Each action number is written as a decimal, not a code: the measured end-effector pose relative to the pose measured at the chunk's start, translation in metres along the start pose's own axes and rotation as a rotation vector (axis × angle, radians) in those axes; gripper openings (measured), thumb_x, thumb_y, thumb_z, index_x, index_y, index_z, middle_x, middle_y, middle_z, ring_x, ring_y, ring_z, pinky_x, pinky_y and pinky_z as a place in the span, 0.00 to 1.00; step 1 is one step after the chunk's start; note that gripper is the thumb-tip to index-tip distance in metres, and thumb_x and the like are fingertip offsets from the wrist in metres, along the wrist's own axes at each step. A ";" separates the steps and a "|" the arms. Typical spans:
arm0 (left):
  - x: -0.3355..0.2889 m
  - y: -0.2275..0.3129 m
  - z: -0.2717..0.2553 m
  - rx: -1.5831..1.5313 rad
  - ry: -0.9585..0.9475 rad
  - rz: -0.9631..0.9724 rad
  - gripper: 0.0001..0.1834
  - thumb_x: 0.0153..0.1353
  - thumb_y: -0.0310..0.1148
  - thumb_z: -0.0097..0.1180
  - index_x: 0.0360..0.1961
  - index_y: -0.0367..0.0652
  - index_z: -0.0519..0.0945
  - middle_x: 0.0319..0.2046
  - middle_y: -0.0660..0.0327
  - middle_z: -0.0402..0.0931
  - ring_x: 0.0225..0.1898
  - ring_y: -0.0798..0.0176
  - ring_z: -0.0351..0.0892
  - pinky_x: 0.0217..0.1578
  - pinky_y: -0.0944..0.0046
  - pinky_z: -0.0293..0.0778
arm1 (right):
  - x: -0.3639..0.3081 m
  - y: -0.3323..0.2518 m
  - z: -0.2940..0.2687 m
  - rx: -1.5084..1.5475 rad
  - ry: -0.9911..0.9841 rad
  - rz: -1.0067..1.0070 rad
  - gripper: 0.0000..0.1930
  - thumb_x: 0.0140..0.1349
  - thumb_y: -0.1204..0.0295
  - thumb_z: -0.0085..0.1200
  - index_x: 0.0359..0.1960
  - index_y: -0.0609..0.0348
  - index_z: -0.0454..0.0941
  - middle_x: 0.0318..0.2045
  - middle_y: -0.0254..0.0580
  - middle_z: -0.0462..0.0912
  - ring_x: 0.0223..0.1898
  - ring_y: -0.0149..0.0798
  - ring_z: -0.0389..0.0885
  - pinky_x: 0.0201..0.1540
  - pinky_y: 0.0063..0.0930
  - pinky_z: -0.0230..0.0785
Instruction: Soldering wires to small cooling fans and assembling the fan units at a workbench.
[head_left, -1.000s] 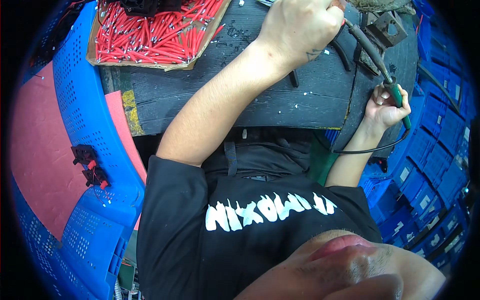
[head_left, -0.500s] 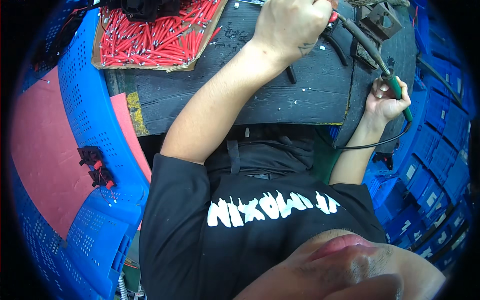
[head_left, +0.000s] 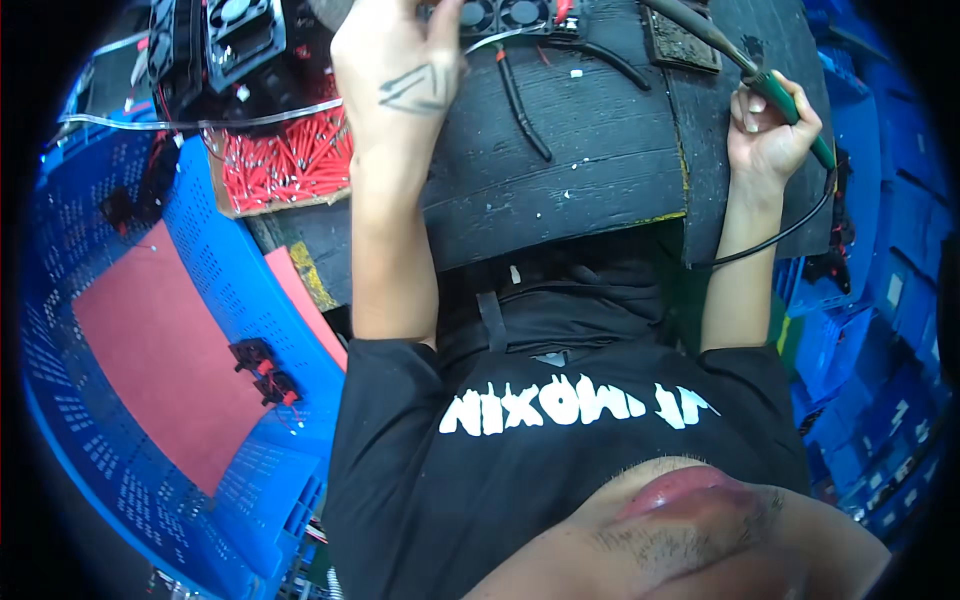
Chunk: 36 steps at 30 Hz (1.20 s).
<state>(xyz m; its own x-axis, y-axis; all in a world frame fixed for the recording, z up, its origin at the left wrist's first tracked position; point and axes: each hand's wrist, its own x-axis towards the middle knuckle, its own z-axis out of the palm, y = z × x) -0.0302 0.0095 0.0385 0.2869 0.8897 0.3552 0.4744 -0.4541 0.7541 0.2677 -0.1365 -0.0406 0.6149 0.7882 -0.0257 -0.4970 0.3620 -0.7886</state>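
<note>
In my right hand [head_left: 768,135] is a soldering iron [head_left: 775,92] with a green handle, its metal shaft slanting up and left, its tip beyond the top edge. My left hand [head_left: 405,70] is over the far side of the bench, the thumb beside a pair of small black fans [head_left: 500,14]. Its other fingertips run past the top edge, so its grip is hidden. Black-handled pliers [head_left: 522,112] lie on the bench below the fans. Left of that hand, red sleeved pieces [head_left: 285,160] fill a cardboard tray, with black square fans [head_left: 242,40] stacked above them.
A blue perforated crate [head_left: 215,225] with a pink sheet [head_left: 165,350] inside stands at my left; small black fans [head_left: 265,372] with red connectors lie in it. A black cable [head_left: 775,240] loops from the iron past my right forearm. Blue bins [head_left: 900,290] line the right side.
My left hand has moved left, from near the iron's tip to beside the fans and red pieces. The view has shifted, and the stacked fans show more fully. My right hand still holds the soldering iron.
</note>
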 end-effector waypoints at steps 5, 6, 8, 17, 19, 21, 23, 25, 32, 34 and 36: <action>-0.002 -0.016 -0.009 -0.272 -0.307 -0.055 0.23 0.55 0.24 0.68 0.54 0.48 0.80 0.40 0.61 0.77 0.31 0.64 0.83 0.31 0.63 0.78 | 0.004 0.010 -0.017 0.057 -0.055 0.000 0.21 0.67 0.60 0.41 0.40 0.65 0.82 0.21 0.43 0.75 0.18 0.33 0.64 0.23 0.26 0.53; -0.001 -0.006 -0.011 0.322 -0.383 -0.249 0.30 0.56 0.30 0.70 0.62 0.57 0.79 0.51 0.64 0.77 0.35 0.64 0.86 0.35 0.62 0.82 | 0.004 0.010 -0.018 0.046 -0.046 0.002 0.21 0.67 0.60 0.41 0.40 0.65 0.82 0.21 0.43 0.75 0.18 0.33 0.64 0.23 0.26 0.53; 0.001 0.019 -0.005 0.498 -0.325 -0.042 0.25 0.53 0.25 0.70 0.54 0.48 0.80 0.42 0.59 0.77 0.36 0.59 0.83 0.34 0.60 0.79 | 0.004 0.008 -0.021 0.038 -0.034 0.003 0.21 0.67 0.61 0.41 0.40 0.65 0.82 0.21 0.44 0.75 0.19 0.33 0.65 0.23 0.26 0.55; 0.005 -0.019 -0.016 0.595 -0.384 0.244 0.30 0.52 0.30 0.71 0.59 0.53 0.81 0.49 0.62 0.80 0.35 0.62 0.83 0.42 0.61 0.81 | 0.004 0.014 -0.016 0.017 -0.006 -0.045 0.23 0.69 0.61 0.38 0.45 0.68 0.81 0.23 0.45 0.77 0.20 0.32 0.66 0.24 0.26 0.56; 0.003 -0.023 -0.019 0.270 -0.324 0.164 0.31 0.45 0.28 0.76 0.55 0.51 0.85 0.45 0.63 0.80 0.32 0.68 0.79 0.35 0.67 0.80 | 0.005 0.013 -0.020 0.044 -0.049 -0.060 0.23 0.69 0.61 0.38 0.45 0.68 0.81 0.23 0.45 0.77 0.20 0.33 0.66 0.24 0.26 0.57; -0.002 -0.024 -0.024 0.196 -0.292 0.170 0.32 0.43 0.27 0.77 0.54 0.48 0.85 0.43 0.64 0.79 0.32 0.71 0.77 0.34 0.70 0.79 | 0.007 0.017 -0.020 0.059 -0.060 -0.056 0.23 0.69 0.61 0.38 0.45 0.68 0.81 0.23 0.44 0.77 0.19 0.32 0.66 0.24 0.25 0.57; -0.008 -0.022 -0.031 -0.010 -0.226 0.144 0.32 0.43 0.27 0.77 0.55 0.46 0.85 0.42 0.64 0.78 0.32 0.72 0.76 0.35 0.72 0.78 | 0.008 0.023 -0.017 0.073 -0.077 -0.047 0.23 0.69 0.61 0.38 0.45 0.68 0.81 0.23 0.44 0.77 0.19 0.32 0.66 0.24 0.25 0.57; -0.011 -0.016 -0.033 -0.070 -0.235 0.162 0.32 0.44 0.25 0.77 0.56 0.43 0.84 0.43 0.63 0.77 0.33 0.73 0.75 0.37 0.72 0.78 | 0.008 0.016 -0.019 0.065 -0.087 -0.059 0.23 0.69 0.61 0.38 0.44 0.68 0.81 0.23 0.44 0.77 0.19 0.32 0.66 0.23 0.24 0.56; -0.041 -0.001 -0.055 -0.392 -0.278 0.075 0.33 0.47 0.19 0.75 0.58 0.37 0.81 0.46 0.61 0.75 0.39 0.72 0.75 0.41 0.72 0.77 | 0.005 0.019 -0.005 0.000 -0.016 -0.035 0.22 0.68 0.61 0.40 0.42 0.67 0.82 0.22 0.42 0.75 0.20 0.32 0.67 0.23 0.24 0.55; -0.046 0.001 -0.060 -0.503 -0.268 0.048 0.33 0.48 0.18 0.74 0.59 0.34 0.79 0.47 0.61 0.75 0.40 0.72 0.76 0.41 0.72 0.78 | 0.007 0.019 -0.007 0.003 -0.039 -0.036 0.22 0.68 0.61 0.40 0.42 0.67 0.82 0.22 0.42 0.76 0.20 0.32 0.67 0.23 0.24 0.55; -0.050 0.003 -0.062 -0.512 -0.283 0.033 0.33 0.48 0.17 0.73 0.59 0.34 0.79 0.47 0.60 0.75 0.40 0.71 0.78 0.42 0.72 0.78 | 0.008 0.017 -0.010 0.005 -0.060 -0.037 0.22 0.68 0.61 0.40 0.42 0.67 0.82 0.22 0.43 0.76 0.20 0.32 0.67 0.23 0.24 0.55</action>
<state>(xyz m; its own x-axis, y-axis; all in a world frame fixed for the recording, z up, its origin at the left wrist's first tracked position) -0.0947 -0.0333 0.0575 0.5394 0.7961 0.2744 0.0195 -0.3376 0.9411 0.2705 -0.1286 -0.0598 0.5956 0.8022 0.0406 -0.4775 0.3942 -0.7852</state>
